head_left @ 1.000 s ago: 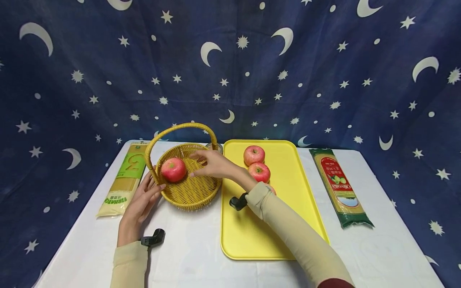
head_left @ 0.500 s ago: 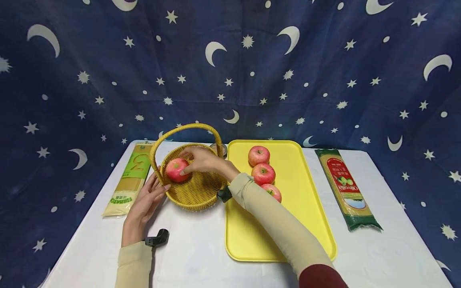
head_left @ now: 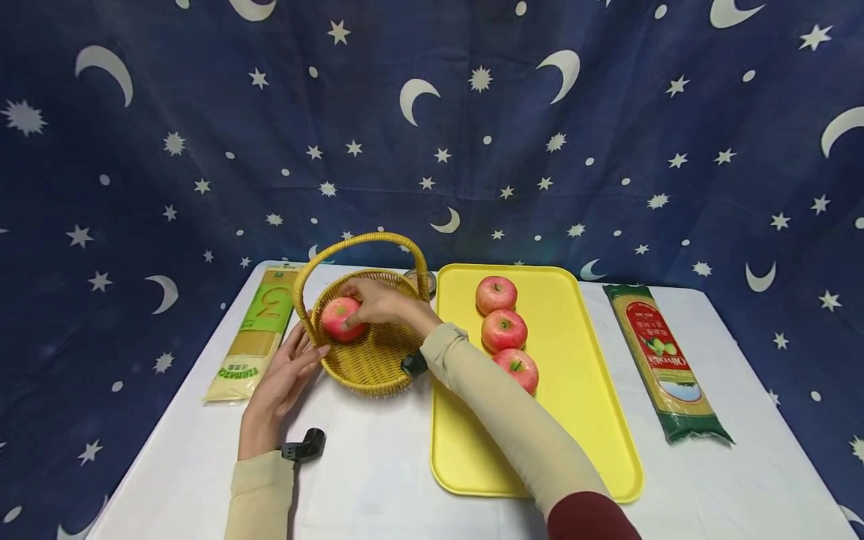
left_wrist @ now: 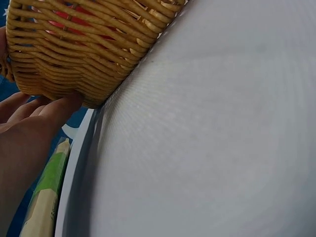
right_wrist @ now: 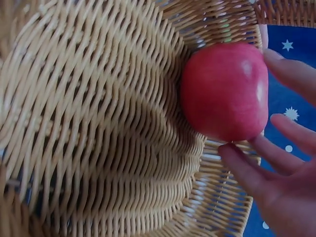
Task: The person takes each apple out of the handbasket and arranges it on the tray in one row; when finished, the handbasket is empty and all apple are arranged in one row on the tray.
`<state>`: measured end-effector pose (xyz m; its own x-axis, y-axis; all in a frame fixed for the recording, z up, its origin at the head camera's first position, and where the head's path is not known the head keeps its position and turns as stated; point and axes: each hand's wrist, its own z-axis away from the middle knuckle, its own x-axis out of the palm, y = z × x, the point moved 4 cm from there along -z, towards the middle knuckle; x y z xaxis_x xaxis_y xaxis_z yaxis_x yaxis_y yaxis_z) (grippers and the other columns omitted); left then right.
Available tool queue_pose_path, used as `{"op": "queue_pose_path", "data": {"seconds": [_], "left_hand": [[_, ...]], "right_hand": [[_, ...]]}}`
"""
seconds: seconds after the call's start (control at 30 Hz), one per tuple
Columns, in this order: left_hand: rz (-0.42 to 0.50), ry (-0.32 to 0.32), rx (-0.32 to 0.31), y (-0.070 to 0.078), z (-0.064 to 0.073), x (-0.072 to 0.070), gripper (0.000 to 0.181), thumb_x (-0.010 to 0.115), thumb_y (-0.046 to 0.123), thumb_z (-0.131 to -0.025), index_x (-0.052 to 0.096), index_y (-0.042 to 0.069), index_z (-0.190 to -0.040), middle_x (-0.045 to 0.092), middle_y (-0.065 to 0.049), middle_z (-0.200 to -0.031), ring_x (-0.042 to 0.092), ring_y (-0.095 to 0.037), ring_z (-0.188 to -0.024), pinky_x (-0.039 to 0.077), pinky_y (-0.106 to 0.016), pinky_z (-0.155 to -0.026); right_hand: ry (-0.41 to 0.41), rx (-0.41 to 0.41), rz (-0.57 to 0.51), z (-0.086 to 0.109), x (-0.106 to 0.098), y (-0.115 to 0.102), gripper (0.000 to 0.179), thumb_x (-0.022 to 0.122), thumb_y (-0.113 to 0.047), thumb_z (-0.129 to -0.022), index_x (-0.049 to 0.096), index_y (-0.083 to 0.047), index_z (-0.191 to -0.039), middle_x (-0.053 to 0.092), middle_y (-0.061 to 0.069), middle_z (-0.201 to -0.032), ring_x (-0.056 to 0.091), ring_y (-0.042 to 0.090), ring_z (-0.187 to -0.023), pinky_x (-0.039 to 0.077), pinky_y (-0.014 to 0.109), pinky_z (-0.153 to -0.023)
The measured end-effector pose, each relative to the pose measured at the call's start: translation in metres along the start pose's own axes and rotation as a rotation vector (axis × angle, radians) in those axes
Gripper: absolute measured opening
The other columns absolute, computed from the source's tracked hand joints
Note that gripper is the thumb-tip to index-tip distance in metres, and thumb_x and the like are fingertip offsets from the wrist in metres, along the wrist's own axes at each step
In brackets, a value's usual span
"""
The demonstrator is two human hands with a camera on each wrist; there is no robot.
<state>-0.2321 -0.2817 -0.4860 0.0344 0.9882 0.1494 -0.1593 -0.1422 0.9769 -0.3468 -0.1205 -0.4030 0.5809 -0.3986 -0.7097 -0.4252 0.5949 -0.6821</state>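
Note:
My right hand [head_left: 379,301] reaches into a yellow wicker basket [head_left: 371,375] from the right and holds a red apple [head_left: 340,319] at the basket's left wall. In the right wrist view, its thumb touches one side of the apple [right_wrist: 224,91] and its fingertips reach the other. Whether the apple is lifted off the wicker, I cannot tell. Against the outside left wall rests my left hand [head_left: 283,379], near the foot of the arched handle [head_left: 367,238]. The left wrist view shows its fingers [left_wrist: 59,111] fairly straight along the basket wall [left_wrist: 79,64], their tips partly hidden.
A yellow tray [head_left: 574,442] lies right of the basket with a column of red apples [head_left: 505,331] on it, under the right forearm. Flat pasta packets lie left [head_left: 253,337] and right [head_left: 664,360]. A small round glass thing [head_left: 432,283] shows behind the handle.
My right hand has moved left inside the basket and taken hold of the apple, which it was apart from before. The left hand stays at the basket. The whole view has shifted slightly.

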Motion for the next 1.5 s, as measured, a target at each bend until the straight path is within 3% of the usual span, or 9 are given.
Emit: {"op": "queue_pose_path", "data": {"seconds": [0.47,0.73,1.07,1.33,1.5], "left_hand": [[0.001,-0.014,0.02,-0.001,-0.002,-0.001,0.089,0.061,0.008,-0.102,0.002,0.021,-0.167,0.004,-0.007,-0.175,0.016,-0.027,-0.159,0.03,-0.034,-0.123],[-0.02,-0.03,0.015,0.0,-0.001,0.003,0.089,0.061,0.011,-0.102,0.002,0.023,-0.167,0.004,-0.006,-0.175,0.015,-0.028,-0.159,0.02,-0.045,-0.127],[-0.024,-0.035,0.005,0.002,0.001,0.0,0.09,0.061,0.011,-0.102,0.001,0.024,-0.167,0.002,-0.008,-0.175,0.014,-0.03,-0.159,0.022,-0.042,-0.126],[0.013,-0.037,0.011,0.004,0.004,-0.001,0.09,0.06,0.008,-0.102,0.001,0.025,-0.167,-0.003,-0.008,-0.175,0.013,-0.032,-0.159,0.038,-0.022,-0.114],[0.017,-0.05,0.002,0.004,0.003,0.003,0.09,0.058,0.005,-0.102,0.0,0.027,-0.167,-0.002,-0.008,-0.175,0.009,-0.029,-0.16,0.027,-0.035,-0.124]], "right_hand": [[0.001,0.02,0.108,-0.006,0.011,0.0,0.081,0.088,-0.026,-0.082,0.048,-0.014,-0.152,0.059,0.004,-0.144,0.057,0.02,-0.125,0.048,0.034,-0.108],[0.016,-0.028,0.114,0.004,0.004,0.0,0.073,0.087,-0.021,-0.082,0.054,-0.009,-0.146,0.063,0.006,-0.138,0.06,0.02,-0.12,0.051,0.029,-0.103],[0.05,-0.055,0.174,0.027,-0.006,-0.006,0.072,0.084,-0.023,-0.083,0.054,-0.008,-0.147,0.065,0.004,-0.136,0.059,0.017,-0.119,0.048,0.024,-0.104],[0.093,-0.139,0.151,0.057,-0.015,-0.013,0.073,0.084,-0.027,-0.081,0.056,-0.008,-0.146,0.065,0.004,-0.136,0.057,0.017,-0.125,0.049,0.027,-0.105],[0.141,-0.168,0.139,0.082,-0.019,-0.003,0.073,0.085,-0.03,-0.081,0.056,-0.01,-0.145,0.063,0.006,-0.139,0.056,0.02,-0.128,0.049,0.034,-0.107]]}}
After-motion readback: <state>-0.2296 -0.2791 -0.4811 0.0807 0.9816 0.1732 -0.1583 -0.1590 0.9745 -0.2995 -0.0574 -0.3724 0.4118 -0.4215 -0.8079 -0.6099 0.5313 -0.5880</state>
